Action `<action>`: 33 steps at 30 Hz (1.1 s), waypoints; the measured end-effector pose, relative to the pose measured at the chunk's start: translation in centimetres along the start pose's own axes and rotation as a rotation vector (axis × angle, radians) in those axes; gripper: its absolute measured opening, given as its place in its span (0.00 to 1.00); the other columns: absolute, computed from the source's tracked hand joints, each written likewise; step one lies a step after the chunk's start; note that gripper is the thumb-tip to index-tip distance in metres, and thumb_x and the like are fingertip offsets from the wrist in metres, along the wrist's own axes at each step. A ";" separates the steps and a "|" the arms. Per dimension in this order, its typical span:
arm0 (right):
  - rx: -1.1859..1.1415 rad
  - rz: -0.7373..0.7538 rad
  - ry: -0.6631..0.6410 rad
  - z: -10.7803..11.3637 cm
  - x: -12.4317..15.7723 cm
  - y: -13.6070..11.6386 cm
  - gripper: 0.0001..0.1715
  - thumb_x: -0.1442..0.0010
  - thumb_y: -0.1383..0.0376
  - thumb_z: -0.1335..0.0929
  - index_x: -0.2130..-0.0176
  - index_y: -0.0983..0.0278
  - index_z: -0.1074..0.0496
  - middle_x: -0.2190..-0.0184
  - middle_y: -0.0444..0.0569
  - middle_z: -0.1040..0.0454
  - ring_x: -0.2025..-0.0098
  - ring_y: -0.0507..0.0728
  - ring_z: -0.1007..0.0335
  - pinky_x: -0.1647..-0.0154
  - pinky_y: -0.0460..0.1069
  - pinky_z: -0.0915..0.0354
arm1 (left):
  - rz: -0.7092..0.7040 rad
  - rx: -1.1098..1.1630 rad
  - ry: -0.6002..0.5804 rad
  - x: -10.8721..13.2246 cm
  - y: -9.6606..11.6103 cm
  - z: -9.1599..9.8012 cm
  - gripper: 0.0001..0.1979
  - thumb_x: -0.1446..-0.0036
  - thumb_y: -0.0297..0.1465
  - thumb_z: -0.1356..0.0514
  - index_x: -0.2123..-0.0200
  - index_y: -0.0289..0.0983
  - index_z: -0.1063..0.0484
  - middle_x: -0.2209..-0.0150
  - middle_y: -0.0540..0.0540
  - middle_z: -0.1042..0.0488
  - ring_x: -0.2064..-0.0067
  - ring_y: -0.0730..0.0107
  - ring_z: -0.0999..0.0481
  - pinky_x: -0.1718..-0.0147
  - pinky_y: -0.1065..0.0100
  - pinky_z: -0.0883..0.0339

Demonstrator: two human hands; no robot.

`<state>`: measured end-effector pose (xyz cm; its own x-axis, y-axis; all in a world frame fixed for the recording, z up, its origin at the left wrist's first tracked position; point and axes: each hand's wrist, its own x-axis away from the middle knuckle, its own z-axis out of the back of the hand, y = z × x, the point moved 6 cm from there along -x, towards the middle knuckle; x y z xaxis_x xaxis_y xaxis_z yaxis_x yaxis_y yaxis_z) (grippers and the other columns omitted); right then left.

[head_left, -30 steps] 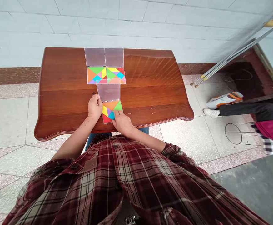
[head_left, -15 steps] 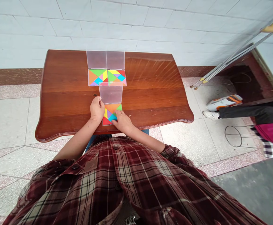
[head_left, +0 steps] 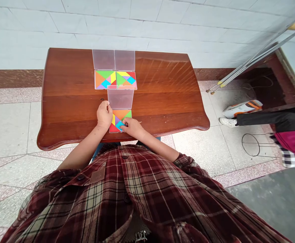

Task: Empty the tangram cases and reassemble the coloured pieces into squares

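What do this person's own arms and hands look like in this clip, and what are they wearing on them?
The left hand and right hand are bare, with no gloves, and no ring or watch can be made out. The forearms are bare too, coming out of the sleeves of a dark red plaid flannel shirt with cream and black checks.

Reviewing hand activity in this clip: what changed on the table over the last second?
The right hand slid left over the nearest tangram square, fingertips now on its teal piece. The left hand, at the corner of the clear plastic lid, seems to have shifted it right, squaring it above that tangram. Neither hand let go. The far tangram squares and far lids stayed put.
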<state>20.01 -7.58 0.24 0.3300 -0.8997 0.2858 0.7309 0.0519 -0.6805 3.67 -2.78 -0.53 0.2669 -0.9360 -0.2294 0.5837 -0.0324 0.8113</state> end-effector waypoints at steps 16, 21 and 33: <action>0.083 -0.272 0.404 10.4 0.4 9.7 0.09 0.40 0.64 0.35 0.59 0.66 0.30 0.68 0.49 0.26 0.65 0.56 0.31 0.58 0.51 0.37 | 0.069 0.040 0.034 -0.4 -0.5 0.4 0.06 0.45 0.23 0.46 0.67 0.40 0.35 0.70 0.51 0.32 0.66 0.70 0.31 0.61 0.68 0.36; 0.307 -0.269 0.454 10.3 1.2 7.1 0.19 0.37 0.65 0.37 0.48 0.68 0.32 0.51 0.62 0.29 0.55 0.64 0.29 0.54 0.56 0.34 | 0.087 0.034 0.026 -0.5 -0.5 0.1 0.06 0.45 0.22 0.47 0.68 0.39 0.36 0.72 0.52 0.34 0.69 0.72 0.33 0.63 0.69 0.38; 0.478 0.293 -0.060 1.3 -0.9 -3.0 0.19 0.36 0.68 0.35 0.45 0.65 0.31 0.46 0.55 0.31 0.52 0.59 0.29 0.58 0.50 0.33 | 0.051 0.034 -0.005 -0.5 -0.9 -0.7 0.05 0.45 0.24 0.47 0.66 0.39 0.35 0.71 0.52 0.32 0.69 0.71 0.32 0.64 0.68 0.37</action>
<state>18.32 -6.34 2.86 0.5830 -0.7926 0.1786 0.7884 0.4987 -0.3603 3.55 -2.03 -1.51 0.2915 -0.9385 -0.1851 0.5431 0.0030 0.8397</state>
